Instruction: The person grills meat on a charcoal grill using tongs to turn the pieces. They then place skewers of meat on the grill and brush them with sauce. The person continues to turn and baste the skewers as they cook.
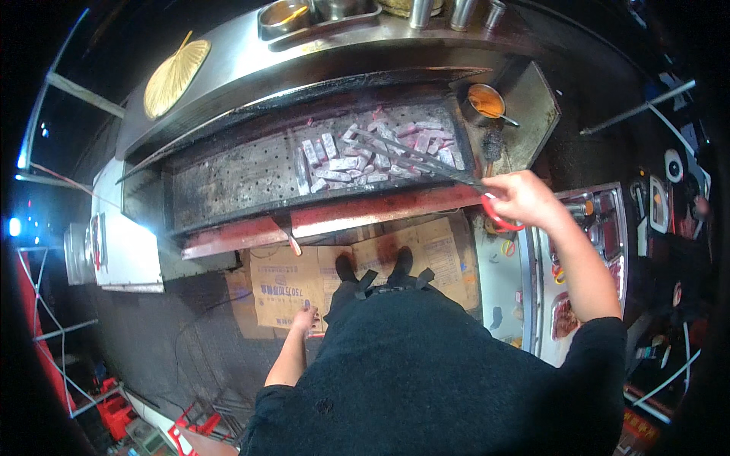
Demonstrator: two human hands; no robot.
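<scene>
My right hand (516, 196) grips long metal charcoal tongs (425, 161) by their red handle. The tongs reach leftward over ash-covered charcoal pieces (376, 149), heaped at the right part of a long charcoal grill (228, 171) with a perforated bed. Some pieces glow faintly pink. Their tips lie among the pieces; whether they pinch one, I cannot tell. My left hand (308, 319) hangs low beside my body, fingers curled around a small object that I cannot identify.
A pot of orange sauce (486, 102) and a wire brush (491, 145) are right of the grill. A palm-leaf fan (177, 77), metal pans (285, 20) and steel cups (422, 12) lie along the back counter. Food trays (607, 228) stand at right. Flattened cardboard (285, 279) lies underfoot.
</scene>
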